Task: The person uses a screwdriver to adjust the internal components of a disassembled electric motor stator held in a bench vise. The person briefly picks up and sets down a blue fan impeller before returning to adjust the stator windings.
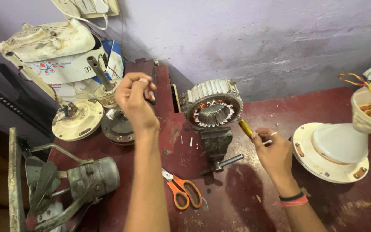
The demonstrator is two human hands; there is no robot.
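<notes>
Stator (211, 112) clamped in vise (215, 144) on desk (237, 193): yellow-handled tool (245, 127) gripped by right hand (275, 151), left hand (135, 99) pinched shut, contents indiscernible; winding work judged underway, steady insertion judged needed.

Head view of a red workbench (254, 202). A motor stator (211, 104) with copper windings sits clamped in a bench vise (215, 144). The right hand (273, 152) grips a yellow-handled tool (245, 127) just beside the stator. The left hand (135, 98) is raised, fingers pinched around a thin dark tool (153, 86). Orange-handled scissors (182, 189) lie between the forearms.
</notes>
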